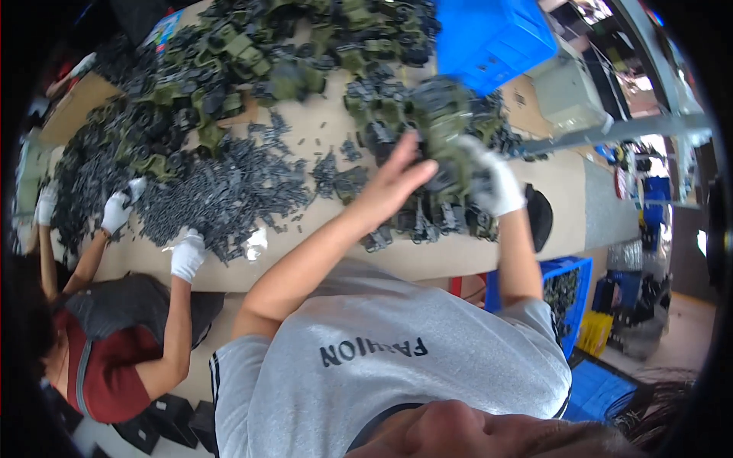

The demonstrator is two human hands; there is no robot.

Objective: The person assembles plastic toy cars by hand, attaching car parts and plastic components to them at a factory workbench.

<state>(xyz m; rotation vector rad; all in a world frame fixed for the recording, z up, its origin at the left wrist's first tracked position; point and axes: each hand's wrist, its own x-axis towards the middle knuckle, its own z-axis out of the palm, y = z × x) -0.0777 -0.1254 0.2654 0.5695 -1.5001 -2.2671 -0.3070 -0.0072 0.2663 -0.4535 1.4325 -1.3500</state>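
Observation:
My left hand [395, 182] is bare, with its thumb and fingers apart and nothing in its grasp. It hovers over the table beside a blurred olive-green and dark grey plastic toy vehicle [452, 126]. My right hand [498, 183], in a white glove, grips this vehicle from its right side; motion smears the fingertips. Below and around both hands stand several similar green and grey vehicles [382, 114], partly hidden by my hands. Close to my left wrist lie small dark grey plastic parts [327, 172].
A large pile of small grey parts [221, 183] covers the left of the table [305, 256]. Green toy pieces [244, 49] heap at the back. A blue crate [496, 42] stands back right; a black round object [538, 217] lies right. Co-workers' gloved hands [188, 254] work at left.

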